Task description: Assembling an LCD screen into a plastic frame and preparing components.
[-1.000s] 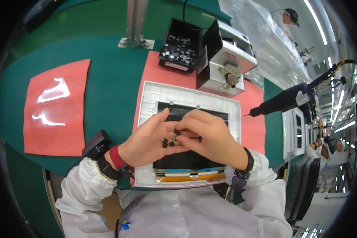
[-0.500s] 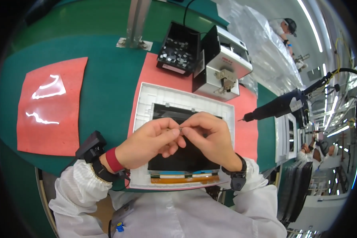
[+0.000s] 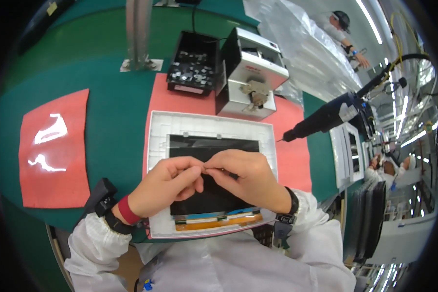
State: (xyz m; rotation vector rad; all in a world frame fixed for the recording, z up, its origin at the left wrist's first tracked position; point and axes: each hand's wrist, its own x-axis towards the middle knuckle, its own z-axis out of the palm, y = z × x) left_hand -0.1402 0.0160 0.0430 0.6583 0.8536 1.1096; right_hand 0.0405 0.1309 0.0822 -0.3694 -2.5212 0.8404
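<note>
Both hands meet above a black display panel (image 3: 228,197) that lies in a white plastic frame (image 3: 161,127). My left hand (image 3: 173,182) is closed, with thumb and forefinger pinched together. Its fingertips touch or nearly touch those of my right hand (image 3: 246,175), which is pinched too. Whatever sits between the fingertips is too small to make out. Along the panel's near edge run an orange strip (image 3: 219,224) and a blue strip.
A black bin (image 3: 192,63) of small metallic pieces stands behind the frame, beside a white and black dispenser-like machine (image 3: 250,78). A black electric screwdriver (image 3: 321,117) hangs at right. A red mat (image 3: 53,151) lies at left. Other people work at the far right.
The bench scene has shifted left and slightly down in the picture. My hands stay pinched together over the panel, and their fingertips have moved slightly left and down in view.
</note>
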